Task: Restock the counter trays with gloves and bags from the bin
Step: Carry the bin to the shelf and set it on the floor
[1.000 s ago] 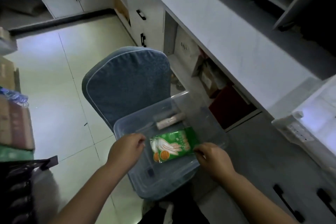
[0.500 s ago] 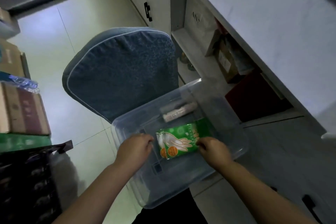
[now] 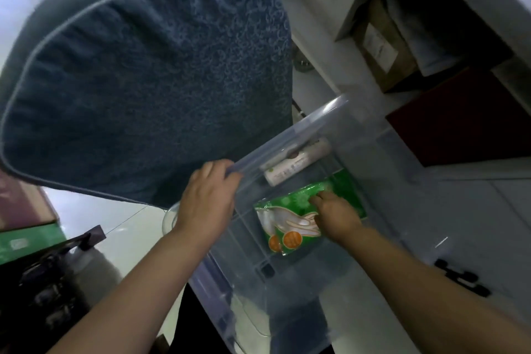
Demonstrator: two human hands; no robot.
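Pale floor (image 3: pixel 129 217) and a blue chair (image 3: pixel 149 80) lie behind the clear bin (image 3: pixel 316 121). Left grip (image 3: pixel 207 201) clasps its rim; right grip (image 3: pixel 336 215), inside it, holds the glove pack (image 3: pixel 283 207) beside a roll (image 3: pixel 296 164).

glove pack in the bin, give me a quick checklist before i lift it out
1. Hold on the bin: left hand grips its rim, ok.
2. Contact: right hand rests on the pack, ok.
3. Grip round the pack: cannot tell.
4. Clear of the roll: lies apart, ok.
5. Way up: no lid on the bin, ok.
6. Sight of the trays: none in view, not ok.
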